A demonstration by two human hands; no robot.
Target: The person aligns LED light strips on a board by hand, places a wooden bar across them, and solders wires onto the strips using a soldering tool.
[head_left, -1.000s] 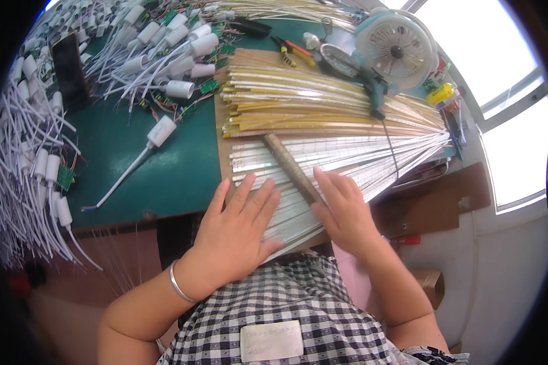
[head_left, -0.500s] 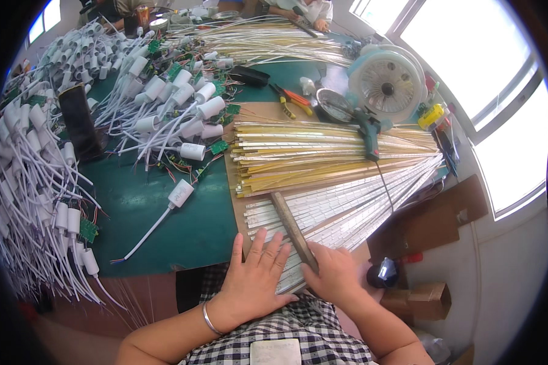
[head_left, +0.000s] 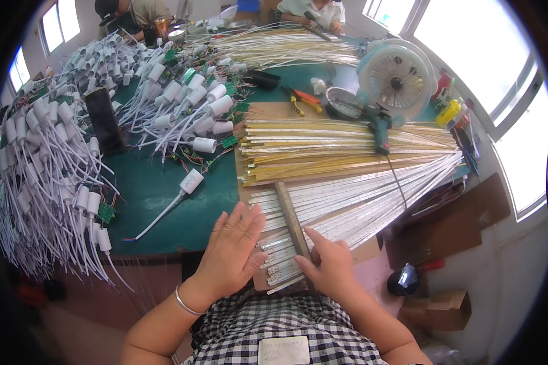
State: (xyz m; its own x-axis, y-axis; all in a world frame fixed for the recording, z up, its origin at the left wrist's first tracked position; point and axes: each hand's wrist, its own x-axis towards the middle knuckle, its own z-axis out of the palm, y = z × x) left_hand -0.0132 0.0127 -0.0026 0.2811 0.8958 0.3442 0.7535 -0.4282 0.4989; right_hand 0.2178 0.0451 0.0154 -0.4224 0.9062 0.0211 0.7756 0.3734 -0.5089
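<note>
A narrow wooden bar (head_left: 291, 213) lies across a fan of thin white metallic strips (head_left: 353, 198). My right hand (head_left: 332, 264) grips the bar's near end, thumb on one side and index finger along the other. The near ends of the strips stick out to the left of the bar, a little uneven. Beside these ends is my left hand (head_left: 231, 249), its fingers straight and its palm turned toward them; whether it touches them I cannot tell. Beyond the white strips lies a bundle of yellow-and-white strips (head_left: 323, 149), with a green soldering gun (head_left: 380, 131) on top.
White cylinders with cables (head_left: 49, 146) and green circuit boards pile up at left. One cabled cylinder (head_left: 192, 181) lies apart on the green tabletop (head_left: 158, 213). Orange-handled pliers (head_left: 304, 100), a metal bowl (head_left: 344, 103) and a fan (head_left: 396, 79) stand farther back. Two people sit across the table.
My left hand has shifted left and away from the strips, its spread fingers drawing together. My right hand stays at the bar. The whole view has shifted slightly.
</note>
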